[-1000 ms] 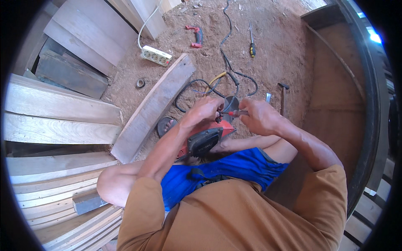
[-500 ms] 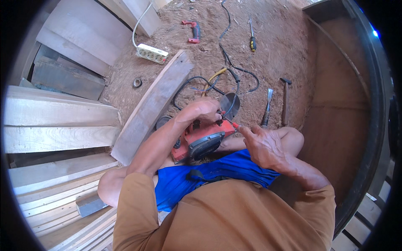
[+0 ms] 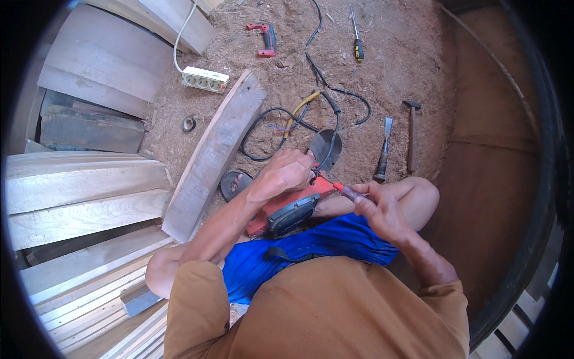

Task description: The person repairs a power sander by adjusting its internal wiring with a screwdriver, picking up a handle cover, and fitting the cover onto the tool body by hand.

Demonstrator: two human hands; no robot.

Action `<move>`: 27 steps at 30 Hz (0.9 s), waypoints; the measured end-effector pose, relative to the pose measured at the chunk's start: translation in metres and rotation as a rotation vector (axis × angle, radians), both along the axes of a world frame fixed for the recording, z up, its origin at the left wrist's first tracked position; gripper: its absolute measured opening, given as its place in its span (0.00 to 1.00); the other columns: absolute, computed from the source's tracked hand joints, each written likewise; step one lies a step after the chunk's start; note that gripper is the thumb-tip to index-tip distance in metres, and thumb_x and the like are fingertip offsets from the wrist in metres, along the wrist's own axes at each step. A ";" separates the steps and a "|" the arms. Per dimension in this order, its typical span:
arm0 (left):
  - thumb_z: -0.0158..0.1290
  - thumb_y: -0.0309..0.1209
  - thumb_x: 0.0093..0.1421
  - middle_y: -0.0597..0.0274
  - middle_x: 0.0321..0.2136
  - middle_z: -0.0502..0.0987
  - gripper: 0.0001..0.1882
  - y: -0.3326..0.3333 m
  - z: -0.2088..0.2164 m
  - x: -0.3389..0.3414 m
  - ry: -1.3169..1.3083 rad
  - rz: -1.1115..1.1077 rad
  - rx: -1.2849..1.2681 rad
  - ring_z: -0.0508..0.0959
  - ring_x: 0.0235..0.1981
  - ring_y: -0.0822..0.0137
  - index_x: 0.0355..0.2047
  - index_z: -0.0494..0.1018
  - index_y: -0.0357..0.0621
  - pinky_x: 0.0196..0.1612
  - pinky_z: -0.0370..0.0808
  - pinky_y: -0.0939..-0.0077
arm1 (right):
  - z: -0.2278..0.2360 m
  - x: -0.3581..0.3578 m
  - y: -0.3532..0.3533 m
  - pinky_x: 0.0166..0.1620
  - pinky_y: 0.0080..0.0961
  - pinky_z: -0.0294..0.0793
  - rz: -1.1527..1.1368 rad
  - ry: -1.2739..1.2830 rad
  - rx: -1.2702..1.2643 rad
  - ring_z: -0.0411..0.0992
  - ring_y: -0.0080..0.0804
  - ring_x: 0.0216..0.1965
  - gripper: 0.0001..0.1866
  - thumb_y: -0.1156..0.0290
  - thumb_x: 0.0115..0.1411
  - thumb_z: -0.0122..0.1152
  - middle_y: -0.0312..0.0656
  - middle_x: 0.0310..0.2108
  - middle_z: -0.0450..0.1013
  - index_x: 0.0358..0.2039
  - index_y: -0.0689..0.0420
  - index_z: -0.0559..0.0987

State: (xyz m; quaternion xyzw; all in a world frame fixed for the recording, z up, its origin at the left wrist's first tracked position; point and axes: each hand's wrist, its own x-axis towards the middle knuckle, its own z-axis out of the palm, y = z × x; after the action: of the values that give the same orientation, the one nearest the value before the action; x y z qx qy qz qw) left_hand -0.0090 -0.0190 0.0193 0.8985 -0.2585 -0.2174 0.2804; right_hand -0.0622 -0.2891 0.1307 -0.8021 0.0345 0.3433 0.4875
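A red and black power tool point(image 3: 291, 206), which looks like an electric planer, rests in my lap between my bent legs. My left hand point(image 3: 289, 172) lies over its upper end with fingers closed at the spot where the black cord enters; what they pinch is hidden. In my right hand point(image 3: 382, 209) is a screwdriver point(image 3: 353, 192) with a red and purplish handle, its tip directed at that same cord end. Beyond the tool, the black cord point(image 3: 336, 128) loops over the ground, partly wrapped in yellow point(image 3: 299, 110).
A red-black handle piece point(image 3: 264, 40), a yellow-black screwdriver point(image 3: 357, 42), a chisel point(image 3: 384, 149) and a hammer point(image 3: 412, 134) lie ahead on sawdust-covered ground. Leftward are a plank point(image 3: 212, 155), a tape roll point(image 3: 189, 124), a power strip point(image 3: 204, 79) and stacked timber point(image 3: 84, 218). A brown panel point(image 3: 490, 197) stands at right.
My right hand has turned, so more of the screwdriver's handle shows. My left hand stays at the cord end. The whole view has shifted slightly.
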 end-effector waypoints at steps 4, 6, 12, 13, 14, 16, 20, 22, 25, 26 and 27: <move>0.58 0.41 0.64 0.39 0.34 0.84 0.21 -0.006 0.008 0.002 0.130 -0.007 0.120 0.84 0.40 0.38 0.51 0.78 0.37 0.44 0.80 0.44 | 0.000 0.010 -0.010 0.40 0.32 0.76 0.037 0.003 -0.058 0.78 0.28 0.37 0.15 0.67 0.71 0.60 0.41 0.32 0.78 0.53 0.62 0.76; 0.58 0.41 0.65 0.39 0.35 0.84 0.21 -0.006 0.014 0.000 0.128 0.017 0.111 0.84 0.41 0.38 0.50 0.79 0.37 0.44 0.80 0.44 | 0.012 0.007 -0.002 0.39 0.38 0.77 0.203 -0.172 -0.186 0.79 0.37 0.36 0.15 0.68 0.70 0.60 0.45 0.32 0.79 0.53 0.61 0.75; 0.60 0.35 0.62 0.36 0.24 0.80 0.15 -0.005 0.011 -0.004 0.019 0.025 0.028 0.84 0.30 0.39 0.35 0.77 0.30 0.33 0.79 0.46 | 0.026 -0.002 0.017 0.34 0.57 0.76 0.683 -0.441 -0.451 0.79 0.61 0.33 0.23 0.73 0.62 0.62 0.56 0.32 0.79 0.57 0.56 0.72; 0.58 0.34 0.63 0.36 0.24 0.80 0.15 -0.007 0.011 -0.005 -0.004 0.026 0.020 0.84 0.29 0.39 0.36 0.77 0.28 0.32 0.79 0.46 | 0.029 -0.001 0.016 0.34 0.57 0.77 0.671 -0.424 -0.424 0.79 0.60 0.32 0.23 0.72 0.62 0.60 0.58 0.30 0.78 0.57 0.60 0.71; 0.56 0.33 0.64 0.35 0.23 0.80 0.15 -0.009 0.010 -0.007 -0.028 0.026 0.011 0.83 0.28 0.39 0.36 0.77 0.27 0.31 0.79 0.47 | 0.030 -0.001 0.016 0.34 0.57 0.77 0.658 -0.406 -0.396 0.79 0.60 0.32 0.23 0.71 0.63 0.59 0.59 0.29 0.78 0.58 0.64 0.70; 0.57 0.35 0.65 0.36 0.25 0.80 0.16 -0.013 0.009 -0.008 0.017 0.039 0.031 0.83 0.29 0.37 0.39 0.78 0.29 0.34 0.79 0.46 | 0.020 -0.006 0.008 0.34 0.55 0.77 0.555 -0.407 -0.343 0.80 0.58 0.32 0.23 0.71 0.64 0.58 0.59 0.29 0.78 0.59 0.64 0.72; 0.58 0.36 0.65 0.36 0.26 0.81 0.17 -0.016 0.012 -0.011 0.021 0.044 0.032 0.83 0.30 0.37 0.43 0.79 0.30 0.35 0.79 0.44 | 0.009 -0.021 0.003 0.38 0.51 0.78 0.259 -0.312 -0.140 0.81 0.58 0.35 0.23 0.69 0.68 0.57 0.60 0.32 0.80 0.61 0.65 0.76; 0.58 0.36 0.65 0.36 0.26 0.81 0.18 -0.016 0.012 -0.013 0.012 0.047 0.043 0.83 0.30 0.37 0.44 0.78 0.30 0.35 0.79 0.44 | 0.003 -0.019 -0.003 0.38 0.50 0.78 0.039 0.003 -0.027 0.81 0.58 0.36 0.22 0.68 0.68 0.58 0.59 0.32 0.80 0.60 0.65 0.77; 0.58 0.36 0.65 0.36 0.27 0.81 0.18 -0.018 0.012 -0.014 0.020 0.074 0.068 0.83 0.31 0.37 0.46 0.78 0.31 0.36 0.79 0.44 | -0.002 -0.018 -0.005 0.36 0.49 0.77 -0.197 0.322 0.101 0.80 0.55 0.34 0.23 0.65 0.68 0.60 0.58 0.33 0.80 0.59 0.65 0.77; 0.58 0.36 0.65 0.36 0.27 0.81 0.17 -0.019 0.012 -0.015 0.034 0.101 0.080 0.84 0.31 0.37 0.45 0.78 0.31 0.36 0.80 0.44 | -0.003 -0.018 -0.004 0.34 0.49 0.76 -0.209 0.326 0.110 0.80 0.53 0.32 0.25 0.64 0.67 0.61 0.57 0.32 0.79 0.60 0.65 0.76; 0.58 0.36 0.65 0.36 0.27 0.81 0.17 -0.018 0.012 -0.014 0.030 0.099 0.081 0.84 0.31 0.37 0.45 0.78 0.31 0.36 0.80 0.44 | 0.000 -0.018 -0.003 0.34 0.49 0.76 -0.211 0.323 0.112 0.80 0.53 0.32 0.25 0.64 0.67 0.61 0.57 0.32 0.79 0.60 0.65 0.76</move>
State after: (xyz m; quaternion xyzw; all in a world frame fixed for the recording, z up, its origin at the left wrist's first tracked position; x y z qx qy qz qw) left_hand -0.0229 -0.0371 0.0313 0.9174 -0.2003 -0.2272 0.2581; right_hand -0.0801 -0.2917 0.1303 -0.7002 0.1769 0.4158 0.5527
